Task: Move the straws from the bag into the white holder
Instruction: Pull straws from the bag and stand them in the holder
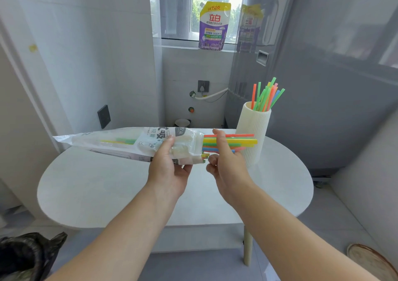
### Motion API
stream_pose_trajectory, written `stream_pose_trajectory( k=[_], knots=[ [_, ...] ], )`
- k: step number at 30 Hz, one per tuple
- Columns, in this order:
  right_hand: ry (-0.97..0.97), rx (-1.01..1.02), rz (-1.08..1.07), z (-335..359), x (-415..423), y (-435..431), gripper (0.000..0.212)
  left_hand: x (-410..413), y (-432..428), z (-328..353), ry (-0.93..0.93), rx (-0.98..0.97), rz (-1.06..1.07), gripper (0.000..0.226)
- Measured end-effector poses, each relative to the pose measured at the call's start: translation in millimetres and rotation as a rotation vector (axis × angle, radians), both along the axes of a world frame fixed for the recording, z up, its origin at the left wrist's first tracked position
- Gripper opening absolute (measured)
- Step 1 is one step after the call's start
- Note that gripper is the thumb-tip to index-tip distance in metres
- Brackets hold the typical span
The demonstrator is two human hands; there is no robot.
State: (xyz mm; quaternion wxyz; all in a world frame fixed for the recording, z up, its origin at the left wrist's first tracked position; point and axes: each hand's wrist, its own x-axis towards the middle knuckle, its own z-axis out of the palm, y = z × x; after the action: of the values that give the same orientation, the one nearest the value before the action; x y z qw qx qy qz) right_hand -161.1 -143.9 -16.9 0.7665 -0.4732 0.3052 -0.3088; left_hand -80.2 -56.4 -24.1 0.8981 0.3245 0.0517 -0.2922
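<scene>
A long clear plastic bag (120, 141) with printed labels is held level above the table, its open end pointing right. My left hand (169, 164) grips it from below near the opening. A bunch of coloured straws (239, 141) sticks out of the opening to the right, and my right hand (224, 155) is closed around them. A few straws remain deep inside the bag. The white ribbed holder (253, 134) stands upright on the table's far right, just behind the straw tips, with several coloured straws (267, 96) leaning in it.
The round white table (120, 192) lies below my hands. A grey fridge (312, 75) stands close behind the holder at the right. A purple detergent pouch (213, 26) sits on the window sill. A black bag (28, 257) lies on the floor at lower left.
</scene>
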Motion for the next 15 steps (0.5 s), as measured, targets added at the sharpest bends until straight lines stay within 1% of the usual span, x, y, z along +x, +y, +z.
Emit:
stream_pose_trajectory(
  k=[2, 5, 8, 10, 12, 15],
  knots=[
    [-0.034, 0.014, -0.025, 5.3, 2.2, -1.7, 0.037, -0.9, -0.3, -0.7, 0.013, -0.004, -0.002, 0.034],
    [-0.008, -0.027, -0.072, 12.7, 1.0, -5.5, 0.039, -2.6, -1.8, -0.8, 0.041, -0.017, -0.01, 0.037],
    [0.0, -0.068, -0.124, 15.8, -4.8, -11.1, 0.027, -2.6, -3.2, -1.0, 0.063, -0.025, -0.011, 0.038],
    [-0.037, -0.091, -0.161, 17.6, -10.1, -15.5, 0.018, -2.5, -3.9, -1.8, 0.073, -0.03, -0.015, 0.035],
    [-0.062, -0.134, -0.184, 21.3, -15.5, -20.3, 0.017, -2.4, -4.6, -2.7, 0.078, -0.034, -0.029, 0.03],
    [-0.024, -0.192, -0.211, 26.7, -21.6, -27.8, 0.017, -2.3, -6.2, -4.1, 0.092, -0.026, -0.035, 0.024]
  ],
)
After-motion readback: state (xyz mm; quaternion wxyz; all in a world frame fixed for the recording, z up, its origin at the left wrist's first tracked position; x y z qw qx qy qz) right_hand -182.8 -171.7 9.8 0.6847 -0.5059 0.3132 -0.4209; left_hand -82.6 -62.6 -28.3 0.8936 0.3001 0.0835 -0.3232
